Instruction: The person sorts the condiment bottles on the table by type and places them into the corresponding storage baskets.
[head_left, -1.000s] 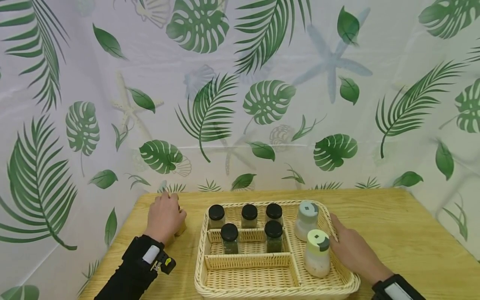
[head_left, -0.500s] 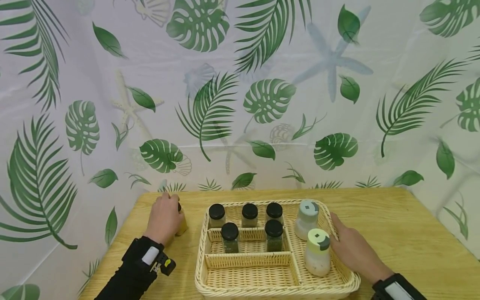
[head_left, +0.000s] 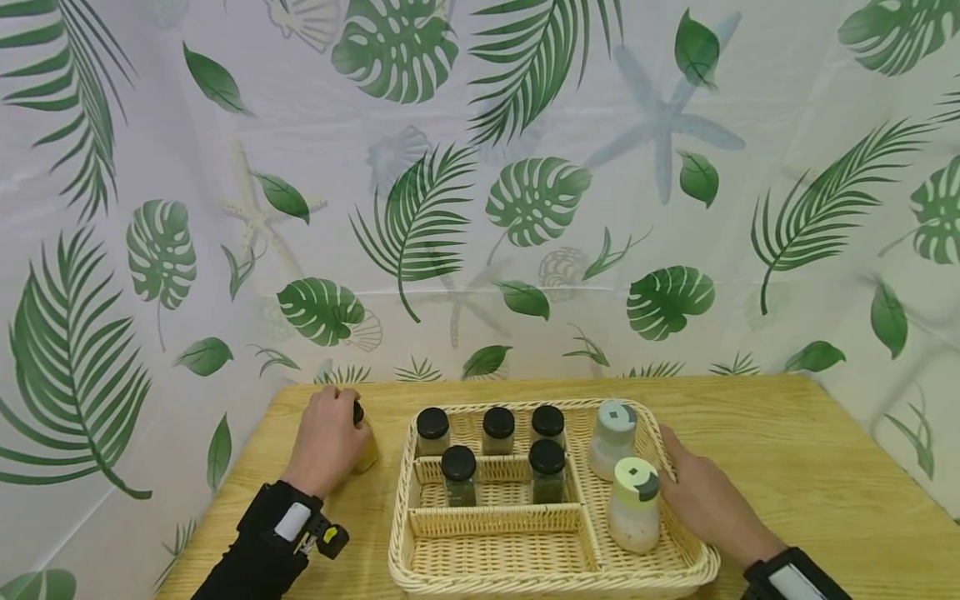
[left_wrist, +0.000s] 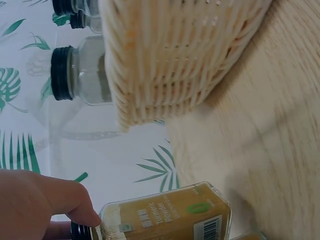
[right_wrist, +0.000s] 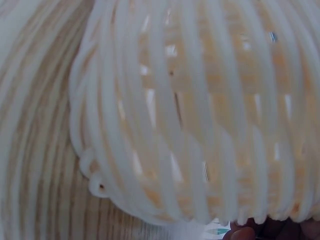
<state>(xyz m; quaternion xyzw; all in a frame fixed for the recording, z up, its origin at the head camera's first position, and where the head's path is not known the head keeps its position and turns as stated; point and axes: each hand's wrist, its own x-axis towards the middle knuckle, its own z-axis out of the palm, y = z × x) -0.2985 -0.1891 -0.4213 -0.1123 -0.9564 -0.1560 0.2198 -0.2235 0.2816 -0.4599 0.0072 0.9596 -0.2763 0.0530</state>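
My left hand [head_left: 327, 440] is at the table's left side, thumb and fingers pinching the black lid of a jar of turmeric powder [head_left: 366, 454]. The left wrist view shows this clear jar [left_wrist: 165, 212] with its printed label, yellow-brown powder and barcode. A second jar's edge [left_wrist: 252, 236] peeks in at the bottom of that view. My right hand [head_left: 708, 500] grips the right rim of a wicker basket [head_left: 495, 575]. Woven basket wall [right_wrist: 200, 110] fills most of the right wrist view, with fingertips [right_wrist: 242, 234] at its lower edge.
Several black-lidded jars stand in the basket's back and middle compartments, among them one spice jar [head_left: 459, 479]. Its right compartment holds a grey-capped shaker [head_left: 613, 437] and a yellow-green-capped shaker [head_left: 636, 508]. A leaf-patterned curtain [head_left: 450, 208] hangs behind the wooden table [head_left: 772, 442].
The turmeric jar has shifted slightly right, and more of its lid and body shows beside my left hand. My right hand and the basket stay put.
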